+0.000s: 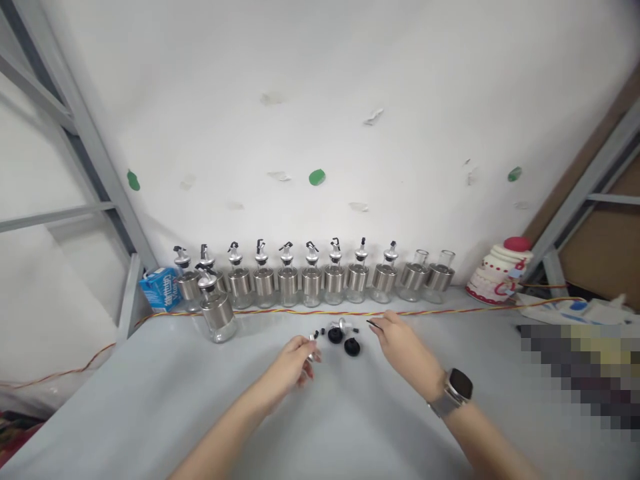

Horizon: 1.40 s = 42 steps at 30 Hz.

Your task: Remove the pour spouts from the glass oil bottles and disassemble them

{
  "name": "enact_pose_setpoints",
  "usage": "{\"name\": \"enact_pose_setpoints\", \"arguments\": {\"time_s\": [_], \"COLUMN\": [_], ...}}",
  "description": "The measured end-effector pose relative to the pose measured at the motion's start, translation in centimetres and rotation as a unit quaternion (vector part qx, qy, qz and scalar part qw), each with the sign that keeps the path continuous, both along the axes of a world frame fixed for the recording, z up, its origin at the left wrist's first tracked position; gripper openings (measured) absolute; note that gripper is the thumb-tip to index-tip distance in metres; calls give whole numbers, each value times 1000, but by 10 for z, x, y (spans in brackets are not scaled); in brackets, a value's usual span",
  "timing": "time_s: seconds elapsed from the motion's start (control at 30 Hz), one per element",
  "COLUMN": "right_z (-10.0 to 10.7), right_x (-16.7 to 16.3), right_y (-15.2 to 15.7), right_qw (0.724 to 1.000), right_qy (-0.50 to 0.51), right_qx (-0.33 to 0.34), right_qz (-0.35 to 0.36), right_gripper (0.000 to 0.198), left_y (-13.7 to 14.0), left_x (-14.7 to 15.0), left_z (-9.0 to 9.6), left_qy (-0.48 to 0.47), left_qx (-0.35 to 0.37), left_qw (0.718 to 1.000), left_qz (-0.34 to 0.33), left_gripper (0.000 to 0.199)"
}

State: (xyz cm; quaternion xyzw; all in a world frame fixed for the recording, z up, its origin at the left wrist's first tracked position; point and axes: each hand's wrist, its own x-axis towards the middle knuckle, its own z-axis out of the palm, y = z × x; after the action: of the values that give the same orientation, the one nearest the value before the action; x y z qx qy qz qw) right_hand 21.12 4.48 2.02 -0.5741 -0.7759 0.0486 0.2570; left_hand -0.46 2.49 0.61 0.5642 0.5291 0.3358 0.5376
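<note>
My left hand [294, 363] is closed around a small silver pourer part [312, 351], partly hidden by the fingers. Between the fingertips of my right hand [395, 337] is a thin black piece [373, 325]. On the grey table between the hands lie a black ribbed stopper [353, 347], a second black stopper [335, 336] and a silver pourer cap [343, 325]. Tiny black pieces [317, 333] are scattered beside them. Behind stands a row of glass bottles with steel sleeves [288, 281], most topped with pourers. Two at the right end, including this uncapped bottle [440, 277], have bare necks.
One capped bottle [219, 317] stands forward of the row at left. A blue carton [160, 290] is in the left corner. At right are a white-and-red jar [500, 270] and a white power strip [595, 311]. A twisted red-yellow wire [280, 311] crosses the table before the row.
</note>
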Motion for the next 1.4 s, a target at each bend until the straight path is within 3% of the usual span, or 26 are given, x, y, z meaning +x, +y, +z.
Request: {"name": "enact_pose_setpoints", "arguments": {"time_s": [0.13,0.2,0.3,0.37,0.57,0.73,0.77,0.83,0.87,0.93,1.0,1.1,1.23,1.3,1.4], "right_z": [-18,-25,-32,-34,-35,-13,-8,-2,-1,-6,-13,-20,-20,-23,-32], "right_x": [7,7,7,9,15,2,-1,-5,-6,-5,-3,0,-1,-2,-8], "right_y": [10,14,19,22,24,12,10,8,7,8,10,10,8,8,9], "right_qw": [998,998,996,995,992,982,967,934,927,946,966,971,972,973,976], "right_qy": [-12,-10,4,16,50,126,173,248,263,239,195,170,154,147,143], "right_qx": [-42,-62,-84,-94,-108,-139,-171,-225,-234,-208,-171,-164,-179,-180,-162], "right_qz": [-33,-31,-24,-27,-45,33,72,125,126,71,4,-23,1,14,11], "right_gripper": [22,20,22,26,29,29,30,32,32,32,36,46,48,47,45], "left_y": [8,9,10,11,22,22,21,16,14,11,11,17,35,45,55], "left_x": [-7,-10,-14,-16,-21,-22,-24,-32,-38,-51,-63,-78,-92,-100,-109], "left_z": [-9,-10,-10,-11,-24,-22,-15,3,14,35,49,52,35,25,14], "left_qy": [37,76,212,284,335,392,396,398,387,351,310,289,252,209,150], "left_qx": [68,135,274,325,333,376,405,494,522,543,497,439,397,354,285], "left_qw": [997,987,937,901,879,837,819,757,724,652,624,638,665,692,754], "left_qz": [14,37,53,51,67,75,92,158,232,397,517,562,580,594,572], "left_gripper": [29,26,22,24,38,44,45,45,47,58,76,92,97,98,93]}}
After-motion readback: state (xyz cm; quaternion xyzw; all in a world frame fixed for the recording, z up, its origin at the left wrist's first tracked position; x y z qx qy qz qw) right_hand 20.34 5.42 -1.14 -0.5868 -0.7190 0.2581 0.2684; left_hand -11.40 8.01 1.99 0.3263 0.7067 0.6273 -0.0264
